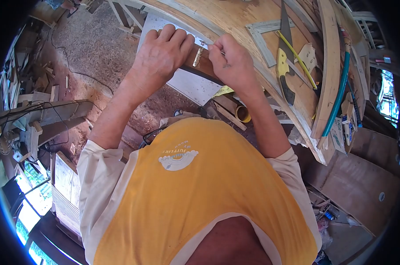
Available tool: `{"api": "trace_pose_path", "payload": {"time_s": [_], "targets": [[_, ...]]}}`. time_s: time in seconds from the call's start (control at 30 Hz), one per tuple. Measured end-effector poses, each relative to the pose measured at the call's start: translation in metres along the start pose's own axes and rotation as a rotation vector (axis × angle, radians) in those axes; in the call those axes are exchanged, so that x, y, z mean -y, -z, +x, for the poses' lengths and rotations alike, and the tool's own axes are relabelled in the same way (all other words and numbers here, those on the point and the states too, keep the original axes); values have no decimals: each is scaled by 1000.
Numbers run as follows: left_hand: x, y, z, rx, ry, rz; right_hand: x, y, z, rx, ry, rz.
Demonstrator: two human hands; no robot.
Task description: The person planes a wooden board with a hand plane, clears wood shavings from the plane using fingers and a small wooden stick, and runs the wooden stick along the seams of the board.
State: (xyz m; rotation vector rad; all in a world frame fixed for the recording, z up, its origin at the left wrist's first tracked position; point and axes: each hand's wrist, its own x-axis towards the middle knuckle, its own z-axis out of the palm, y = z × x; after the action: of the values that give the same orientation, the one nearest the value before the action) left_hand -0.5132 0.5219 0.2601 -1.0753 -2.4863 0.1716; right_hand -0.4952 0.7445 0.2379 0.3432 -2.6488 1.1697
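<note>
My left hand [164,55] is closed over the far-left end of a dark brown wooden piece [207,67], knuckles up, its fingertips hidden. A small, light metal strip with a toothed edge, like a hinge [198,57], lies across the wood between my hands. At the other side my right hand [231,62] is closed in a pinch beside the strip. Something thin shows at its fingertips, too small to name. A white board [186,86] lies beneath the wood and both hands.
On the wooden bench [235,17] to the right lie a handsaw with a yellow handle [282,64], a yellow stick [299,62], a grey wooden square [264,37] and a teal hose [339,95]. A yellow tube [242,114] sits below. Timber and cables [65,59] clutter the left floor.
</note>
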Motion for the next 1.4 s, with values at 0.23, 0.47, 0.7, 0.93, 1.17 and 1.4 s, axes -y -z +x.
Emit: {"api": "trace_pose_path", "payload": {"time_s": [0.23,0.47,0.7,0.93,1.17,1.4], "targets": [[0,-2,-8,9,1,-2,-16,-16,9,54,-109,-19],[10,-11,-16,-8,119,-141,-11,3,9,-46,-86,325],[8,-59,-35,140,808,-2143,18,35,5,-185,-100,535],[-20,-28,-14,-102,878,-2146,33,-25,19,-234,154,207],[-29,-22,-13,-118,877,-1799,42,-32,23,-247,118,-19],[-23,-35,-22,-119,818,-2042,30,-29,20,91,51,543]]}}
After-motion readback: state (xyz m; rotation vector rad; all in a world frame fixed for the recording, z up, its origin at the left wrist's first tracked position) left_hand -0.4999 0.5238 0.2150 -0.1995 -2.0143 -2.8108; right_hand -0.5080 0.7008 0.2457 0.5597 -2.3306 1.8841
